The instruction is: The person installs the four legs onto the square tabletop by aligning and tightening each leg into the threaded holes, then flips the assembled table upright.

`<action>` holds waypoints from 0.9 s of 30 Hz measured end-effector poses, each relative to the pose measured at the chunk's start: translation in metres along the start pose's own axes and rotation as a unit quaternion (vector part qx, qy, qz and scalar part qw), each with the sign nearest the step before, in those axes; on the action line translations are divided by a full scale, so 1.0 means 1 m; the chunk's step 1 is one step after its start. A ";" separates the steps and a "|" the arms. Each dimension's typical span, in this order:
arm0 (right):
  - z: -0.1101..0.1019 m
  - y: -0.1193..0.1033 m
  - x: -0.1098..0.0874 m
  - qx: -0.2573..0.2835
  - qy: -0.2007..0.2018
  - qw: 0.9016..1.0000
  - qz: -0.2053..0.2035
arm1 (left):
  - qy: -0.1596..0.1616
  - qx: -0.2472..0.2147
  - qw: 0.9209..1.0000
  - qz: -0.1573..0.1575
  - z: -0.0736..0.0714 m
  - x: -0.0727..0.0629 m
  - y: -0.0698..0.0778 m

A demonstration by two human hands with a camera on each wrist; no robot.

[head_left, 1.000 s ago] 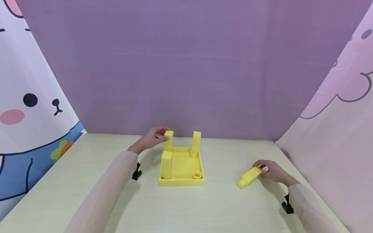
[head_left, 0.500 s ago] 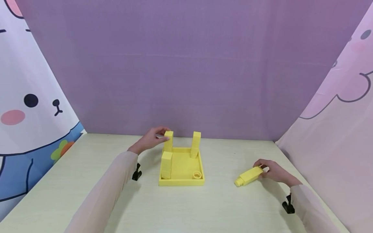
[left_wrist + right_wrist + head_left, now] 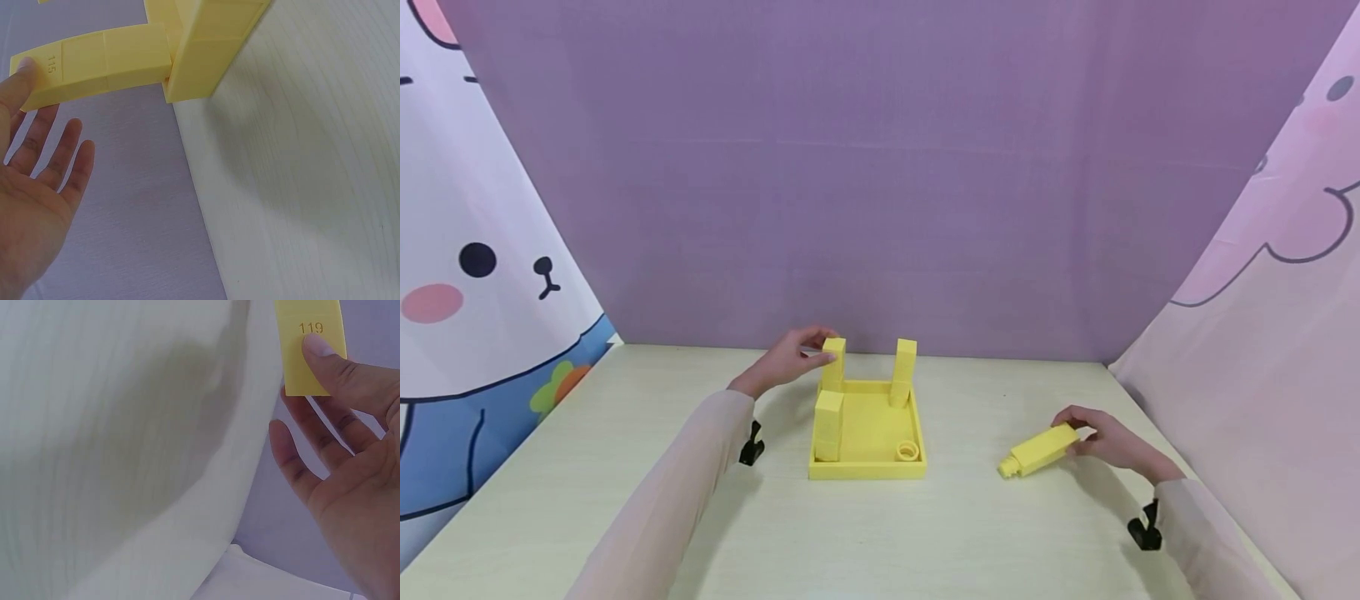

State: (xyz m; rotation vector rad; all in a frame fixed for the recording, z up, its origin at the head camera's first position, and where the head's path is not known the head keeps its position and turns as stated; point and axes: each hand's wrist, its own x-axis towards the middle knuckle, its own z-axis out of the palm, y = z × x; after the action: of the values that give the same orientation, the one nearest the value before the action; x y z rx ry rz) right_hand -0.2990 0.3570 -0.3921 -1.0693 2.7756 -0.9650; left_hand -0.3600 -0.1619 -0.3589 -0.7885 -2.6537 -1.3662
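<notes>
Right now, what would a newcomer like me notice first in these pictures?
Probably the yellow tray near the middle of the pale table, with posts standing at three corners and a round socket at the fourth. The left hand pinches the far-left post; off to the right, the right hand holds a separate post, narrow end pointing left.

115 on an upright yellow post (image 3: pixel 94 65), 119 on a tilted yellow post (image 3: pixel 295 353)

On the table (image 3: pixel 880 542), a post (image 3: pixel 1042 448) is held right of the tray (image 3: pixel 867 471); in its far corners and near left corner, three posts (image 3: pixel 828 432) are stood, near right a ring (image 3: pixel 907 444).
</notes>
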 end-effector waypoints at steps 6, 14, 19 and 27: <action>-0.001 -0.004 0.003 0.018 0.000 1.000 -0.020 | -0.002 0.000 1.000 0.003 0.000 0.001 -0.002; -0.003 -0.012 0.006 0.034 -0.003 0.999 -0.028 | -0.003 0.003 1.000 0.000 0.000 0.002 -0.003; -0.005 -0.017 0.008 0.039 -0.012 0.998 -0.037 | -0.006 0.001 1.000 -0.001 0.000 0.001 -0.002; -0.006 -0.020 0.012 0.056 -0.021 0.997 -0.046 | -0.002 0.005 1.000 -0.001 0.001 0.001 -0.001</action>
State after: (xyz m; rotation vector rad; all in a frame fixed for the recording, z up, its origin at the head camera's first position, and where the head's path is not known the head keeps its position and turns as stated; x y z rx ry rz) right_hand -0.2974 0.3419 -0.3742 -1.1944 2.6260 -1.0806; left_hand -0.3616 -0.1616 -0.3600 -0.7877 -2.6619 -1.3533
